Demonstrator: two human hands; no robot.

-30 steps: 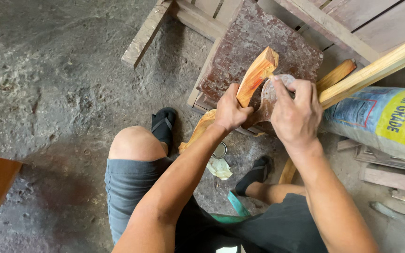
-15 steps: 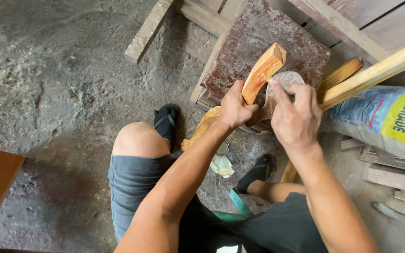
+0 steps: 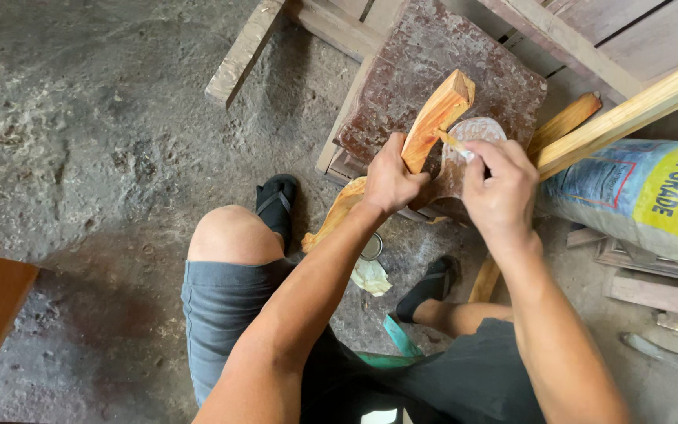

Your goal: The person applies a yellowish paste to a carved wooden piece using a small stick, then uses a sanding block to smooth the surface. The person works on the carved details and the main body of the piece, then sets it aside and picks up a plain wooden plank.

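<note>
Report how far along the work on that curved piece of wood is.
Done: the curved wood piece already shows a fresh orange, shaped surface along its upper part. In hand: the left hand grips it against the reddish slab, while the right hand presses a small stick and a pale sheet against its side. Left: the lower end by the knee looks rougher; how much remains cannot be judged.

Lying open toward nine o'clock: bare concrete floor (image 3: 103,141). Crowding twelve o'clock: reddish slab (image 3: 441,71) and wooden planks (image 3: 590,39). Blocking three o'clock: slanting pale stick (image 3: 629,114) and printed sack (image 3: 645,200). Closing six o'clock: bent knees.
</note>
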